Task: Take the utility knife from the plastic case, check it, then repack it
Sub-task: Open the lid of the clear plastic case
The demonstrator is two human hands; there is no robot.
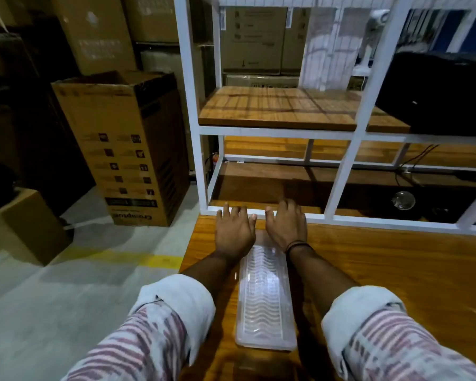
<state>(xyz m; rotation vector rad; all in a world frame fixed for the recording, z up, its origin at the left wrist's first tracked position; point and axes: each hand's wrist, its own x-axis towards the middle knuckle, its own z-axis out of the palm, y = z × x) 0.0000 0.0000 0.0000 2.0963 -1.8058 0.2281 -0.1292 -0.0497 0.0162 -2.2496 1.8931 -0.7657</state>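
Note:
A long clear plastic case (pixel 264 298) with a wavy ribbed lid lies lengthwise on the wooden table (pixel 382 265), closed as far as I can see. My left hand (pixel 232 229) rests palm down just past the case's far left corner, fingers spread. Beside it, my right hand (pixel 286 226) lies palm down over the case's far end, a dark band on its wrist. Both hands hold nothing. The utility knife is not visible; whatever is inside the case is blurred by the lid.
A white metal shelf frame (pixel 338 171) with wooden boards stands on the table right beyond my fingertips. A tall cardboard box (pixel 127 149) stands on the floor to the left, with more boxes behind. A black device (pixel 440 92) sits on the right shelf.

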